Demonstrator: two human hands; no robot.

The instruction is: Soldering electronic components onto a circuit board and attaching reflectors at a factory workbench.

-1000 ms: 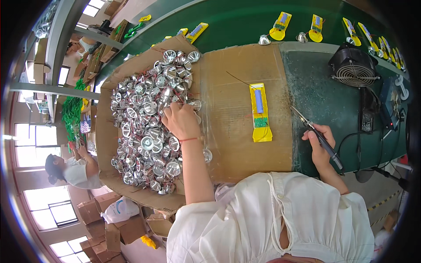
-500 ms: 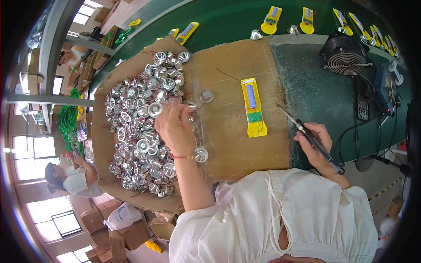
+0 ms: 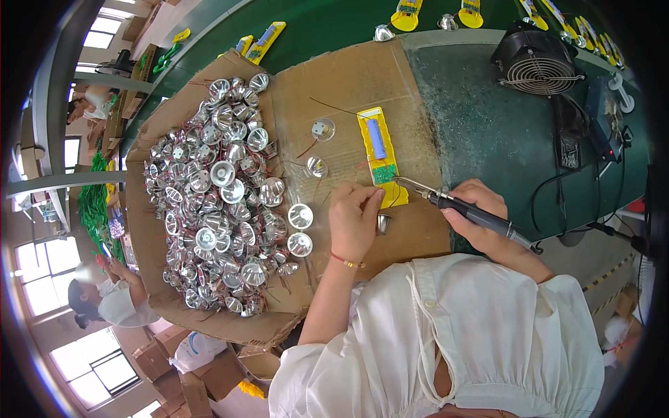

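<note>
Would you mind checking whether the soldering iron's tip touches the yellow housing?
Cannot tell: in the head view, the soldering iron tip overlaps the yellow housing edge.

On the cardboard sheet (image 3: 348,83) lie one heap of silver reflectors (image 3: 216,195) and four loose reflectors (image 3: 300,216). One yellow housing (image 3: 377,150), one soldering iron (image 3: 474,216), one black fan (image 3: 538,63).

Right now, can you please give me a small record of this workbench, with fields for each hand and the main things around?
left hand: fingertips at the lower end of the yellow case
right hand: holds a soldering iron, tip at the case's green board
pile: many shiny reflectors with thin wires, on cardboard
loose reflectors: a few beside the pile
fan: black, at the far right of the bench
</note>
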